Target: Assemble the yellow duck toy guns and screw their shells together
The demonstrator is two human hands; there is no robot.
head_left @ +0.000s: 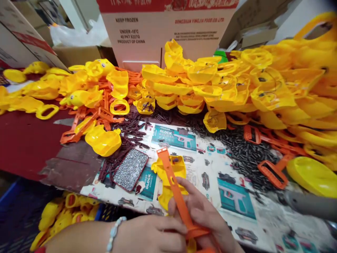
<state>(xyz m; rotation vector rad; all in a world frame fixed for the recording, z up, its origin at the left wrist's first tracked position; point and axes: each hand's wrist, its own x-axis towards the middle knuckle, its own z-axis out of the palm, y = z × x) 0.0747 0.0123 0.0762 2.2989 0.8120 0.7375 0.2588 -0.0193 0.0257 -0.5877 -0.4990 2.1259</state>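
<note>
An orange plastic strip with a handle-like frame at its near end [176, 189] slants up from my hands over the table. My right hand [210, 218] wraps round its lower part from the right. From the left, my left hand [158, 232], with a beaded bracelet at the wrist, closes its fingers on the strip's near end. Behind the strip lies a yellow duck-shaped shell half [180, 167], hollow side up, with a small dark part inside. A bit of yellow plastic shows below my hands; what it belongs to is hidden.
Yellow shells [216, 80] are heaped along the back. Orange strips [105, 109], dark pins [129, 130] and small black cylinders [244, 154] lie around. A tray of tiny metal pieces [131, 168] sits left; a grey tool [310, 205] right. A blue crate [15, 200] holds yellow ducks.
</note>
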